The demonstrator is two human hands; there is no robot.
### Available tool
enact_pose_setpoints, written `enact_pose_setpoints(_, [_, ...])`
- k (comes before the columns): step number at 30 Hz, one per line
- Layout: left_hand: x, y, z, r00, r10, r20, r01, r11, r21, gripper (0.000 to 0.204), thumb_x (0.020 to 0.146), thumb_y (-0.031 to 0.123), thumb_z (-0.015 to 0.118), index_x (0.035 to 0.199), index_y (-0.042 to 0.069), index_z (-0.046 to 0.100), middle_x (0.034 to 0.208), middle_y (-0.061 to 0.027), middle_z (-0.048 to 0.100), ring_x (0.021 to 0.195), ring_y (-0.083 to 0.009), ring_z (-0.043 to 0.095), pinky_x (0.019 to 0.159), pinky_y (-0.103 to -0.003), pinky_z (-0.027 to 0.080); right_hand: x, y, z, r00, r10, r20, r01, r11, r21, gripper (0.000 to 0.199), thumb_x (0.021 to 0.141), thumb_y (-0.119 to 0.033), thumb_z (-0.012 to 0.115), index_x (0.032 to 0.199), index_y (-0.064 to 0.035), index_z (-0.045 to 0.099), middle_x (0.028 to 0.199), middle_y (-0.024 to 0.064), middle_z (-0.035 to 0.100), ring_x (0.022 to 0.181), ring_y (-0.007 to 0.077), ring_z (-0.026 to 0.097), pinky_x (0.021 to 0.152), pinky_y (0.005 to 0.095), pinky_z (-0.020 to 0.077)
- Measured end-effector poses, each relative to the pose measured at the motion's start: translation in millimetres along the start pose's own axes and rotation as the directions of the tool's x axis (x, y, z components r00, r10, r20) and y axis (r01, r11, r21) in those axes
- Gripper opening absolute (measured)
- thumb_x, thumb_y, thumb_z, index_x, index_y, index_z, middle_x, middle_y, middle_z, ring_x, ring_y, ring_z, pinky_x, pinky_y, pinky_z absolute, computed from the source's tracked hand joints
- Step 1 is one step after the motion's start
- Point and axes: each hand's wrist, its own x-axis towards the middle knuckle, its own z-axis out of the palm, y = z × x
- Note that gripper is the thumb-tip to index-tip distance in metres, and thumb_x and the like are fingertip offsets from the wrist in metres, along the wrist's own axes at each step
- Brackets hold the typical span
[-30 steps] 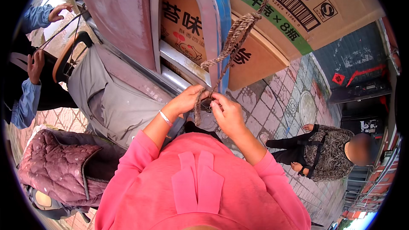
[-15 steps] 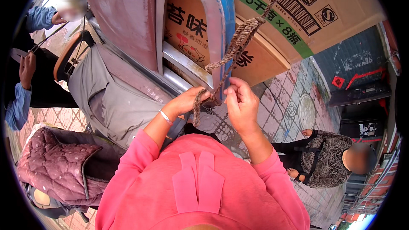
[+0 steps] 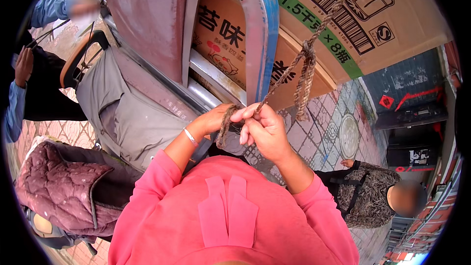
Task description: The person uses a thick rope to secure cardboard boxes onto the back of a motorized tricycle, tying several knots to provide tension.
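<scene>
A brown twisted rope [image 3: 308, 59] runs down across the cardboard boxes from the upper right, with a knot and loose hanging strands partway. Its lower strand reaches my right hand [image 3: 267, 135], whose bent fingers are closed on it. My left hand [image 3: 216, 120], with a bracelet at the wrist, grips a loop of the same rope close beside the right fingers. The left fingertips are partly hidden behind the rope. Just beyond both hands is the lower end of a curved metal frame [image 3: 267, 34] with worn blue paint on its edge.
A large cardboard box [image 3: 392, 29] with a green stripe stands beyond the frame, an orange-brown box [image 3: 221, 34] behind its opening. Grey cloth [image 3: 117, 108] and a maroon quilted cover [image 3: 64, 181] lie to the left. One person stands right [image 3: 368, 191]; another, blue-sleeved, handles a cord far left.
My right hand has moved left and down toward my left hand, drawing the rope strand with it. The bundled rope strands have swung right, away from the frame, and hang loose.
</scene>
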Motion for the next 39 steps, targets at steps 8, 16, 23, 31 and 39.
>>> enact_pose_setpoints(8, [4,14,-1,0.994,0.070,0.079,-0.080,0.987,0.136,0.037,0.090,0.038,0.052,0.102,0.005,0.063,0.097,-0.0070,0.063,0.088,-0.0141,0.055,0.079,-0.028,0.045,28,-7,-19,0.958,0.091,0.272,0.036,0.902,-0.430,0.042,0.075,0.010,0.037,0.111,-0.0025,0.054,0.098,0.0157,0.062,0.063,0.0158,0.059,0.064,0.0300,0.0498])
enact_pose_setpoints(16, [5,24,4,0.996,-0.023,0.091,0.026,0.999,-0.027,0.035,0.091,0.031,0.048,0.094,-0.001,0.063,0.078,-0.0053,0.063,0.076,-0.0113,0.054,0.069,-0.027,0.045,33,-7,-16,0.942,0.226,0.246,-0.003,0.742,-0.670,0.049,0.074,0.010,0.038,0.118,-0.0072,0.050,0.081,0.0080,0.061,0.063,0.0146,0.059,0.065,0.0302,0.0483])
enact_pose_setpoints(23, [8,13,-7,0.987,-0.148,0.063,0.139,0.981,0.134,0.033,0.087,0.024,0.049,0.083,-0.006,0.061,0.071,0.0010,0.052,0.069,-0.0088,0.044,0.061,-0.026,0.038,17,13,-30,0.942,-0.117,0.316,0.322,0.586,-0.744,0.041,0.075,0.011,0.046,0.111,-0.0064,0.051,0.093,0.0138,0.062,0.074,0.0248,0.064,0.067,0.0333,0.0503])
enact_pose_setpoints(31, [11,8,-9,0.979,-0.177,0.105,0.161,0.976,0.144,0.044,0.089,0.037,0.052,0.078,-0.005,0.062,0.068,0.0030,0.049,0.066,-0.0079,0.041,0.058,-0.025,0.036,24,8,-51,0.866,-0.078,0.493,0.490,0.324,-0.809,0.045,0.075,0.002,0.051,0.116,-0.0176,0.051,0.079,0.0121,0.061,0.070,0.0344,0.061,0.057,0.0427,0.0483])
enact_pose_setpoints(39, [8,1,-8,0.976,-0.148,0.158,0.140,0.988,0.060,0.035,0.094,0.027,0.048,0.084,-0.005,0.061,0.073,0.0071,0.050,0.068,-0.0048,0.041,0.060,-0.024,0.038,25,-11,-28,0.905,0.121,0.407,0.385,0.175,-0.906,0.019,0.077,-0.003,0.053,0.096,-0.0040,0.051,0.072,0.0152,0.059,0.069,0.0341,0.062,0.056,0.0434,0.0503])
